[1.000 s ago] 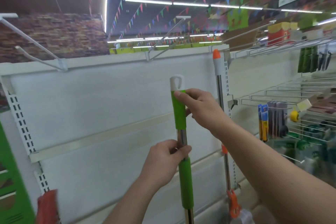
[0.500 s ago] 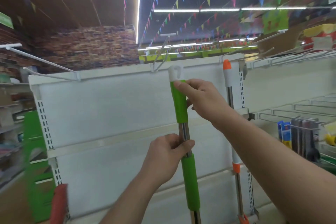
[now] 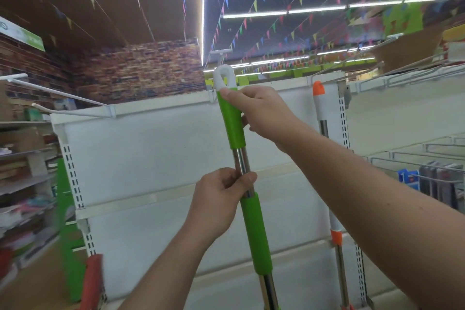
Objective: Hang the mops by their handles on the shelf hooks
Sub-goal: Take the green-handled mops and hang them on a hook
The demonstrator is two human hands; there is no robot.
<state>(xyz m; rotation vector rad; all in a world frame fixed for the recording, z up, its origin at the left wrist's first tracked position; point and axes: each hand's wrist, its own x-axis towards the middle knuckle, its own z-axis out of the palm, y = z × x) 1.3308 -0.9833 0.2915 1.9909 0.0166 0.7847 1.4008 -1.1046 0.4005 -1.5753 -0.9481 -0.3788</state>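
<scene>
Both of my hands hold the green mop (image 3: 236, 131) upright in front of the white back panel (image 3: 151, 153) of a shop shelf, dead centre in my view. My left hand (image 3: 221, 199), at six o'clock, has its fingers curled round the bare metal tube between the two green sleeves, and I judge it is carrying the weight and keeping the pole from swinging. My right hand (image 3: 261, 111), up at one o'clock from it, grips the upper sleeve just under the white loop (image 3: 224, 78), with a finger laid across the top edge, a hold that looks meant for steering the tip rather than lifting. The loop stands at twelve o'clock, level with the top rail and just below the shelf hook (image 3: 219, 58) that juts out there; it is not yet threaded on. A second long hook (image 3: 63, 94) reaches out at ten o'clock and is bare. At three o'clock an orange-capped mop (image 3: 319, 100) stands against the upright with its cap at the rail, apparently already hung. As for writing, the green-and-white sign (image 3: 22, 33) at ten o'clock is too blurred to read, the hook's white tag shows no text, and I can make out no brand on either handle.
</scene>
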